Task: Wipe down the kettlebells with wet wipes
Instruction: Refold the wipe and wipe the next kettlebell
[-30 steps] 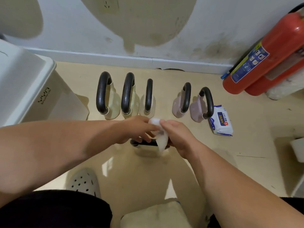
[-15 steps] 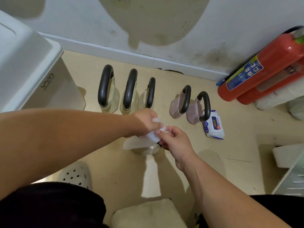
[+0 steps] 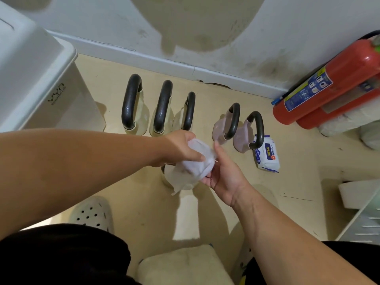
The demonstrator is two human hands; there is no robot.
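Room: a pale beige floor [image 3: 298, 182] running up to a white wall [image 3: 236, 27] with big dull stains and a skirting board that is cracked in one place.
Along the wall: three cream kettlebells with black loop handles [image 3: 162, 108] stand close together. Just beside them are two mauve kettlebells with black handles [image 3: 221, 130].
Task's thing: a sixth kettlebell, cream-bodied [image 3: 165, 181], sits out of the row, nearer the person and right under the hands. Only its left edge shows past the cloth, so I can't tell how it's turned.
Wipe: a damp white sheet [image 3: 193, 167], half bunched, with one corner hanging down over that kettlebell.
Left hand [image 3: 181, 149]: clamped on the upper part of the sheet, thumb laid across it.
Right hand [image 3: 224, 177]: brought up against the left, cupping the sheet from below with the thumb raised beside it.
Supplies: a white and blue pack of wet wipes [image 3: 267, 156] lies on the floor touching the far mauve bell.
Around: red fire extinguishers [image 3: 329, 85] to the right, a white plastic bin [image 3: 35, 83] to the left, and a white perforated clog [image 3: 92, 214] near the knee.
Step in hand: I'd say the sheet is being shaken out or refolded, not rubbing yet.
Next move: probably flatten it into a pad, press it to the bell's handle or body, and steady the bell with the free hand.
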